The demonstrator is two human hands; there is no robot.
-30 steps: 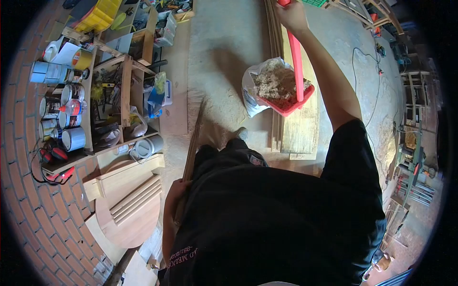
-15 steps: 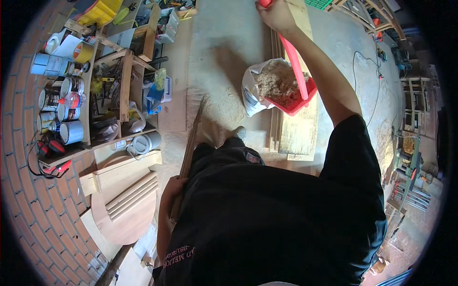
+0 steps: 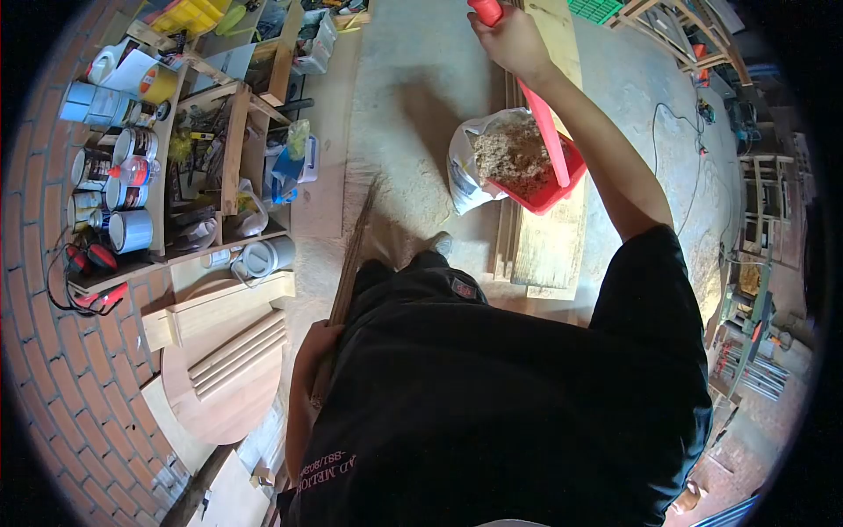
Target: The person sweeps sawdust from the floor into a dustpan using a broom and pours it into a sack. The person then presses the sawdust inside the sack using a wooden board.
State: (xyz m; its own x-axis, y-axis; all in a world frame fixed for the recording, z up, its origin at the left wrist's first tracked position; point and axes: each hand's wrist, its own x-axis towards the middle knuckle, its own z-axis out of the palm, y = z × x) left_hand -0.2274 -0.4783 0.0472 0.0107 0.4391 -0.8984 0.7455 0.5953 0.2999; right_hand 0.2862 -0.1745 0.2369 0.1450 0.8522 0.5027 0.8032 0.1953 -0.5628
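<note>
My right hand [image 3: 520, 42] is closed around the long red handle of a dustpan [image 3: 576, 167], with the arm stretched forward. The dustpan is tilted against the mouth of a white sack [image 3: 463, 167]. Sawdust and wood shavings [image 3: 516, 156] fill the sack's opening and reach into the pan; where the two meet is hard to make out. At my left side, my left hand [image 3: 318, 342] grips a broom of thin sticks [image 3: 351, 263]. Its far tips point down at the dusty floor near my feet.
Long wooden boards [image 3: 549, 241] lie beside the sack. On the left, a wooden shelf unit [image 3: 230, 149] holds paint cans [image 3: 132, 230] and tools. Pale wooden panels [image 3: 224, 378] lean near the brick wall [image 3: 79, 369]. A cable [image 3: 657, 132] runs over the floor at right.
The right hand and dustpan handle have shifted slightly, while the pan stays at the sack. The sawdust surface looks a little different. My left hand still holds the broom in about the same place.
</note>
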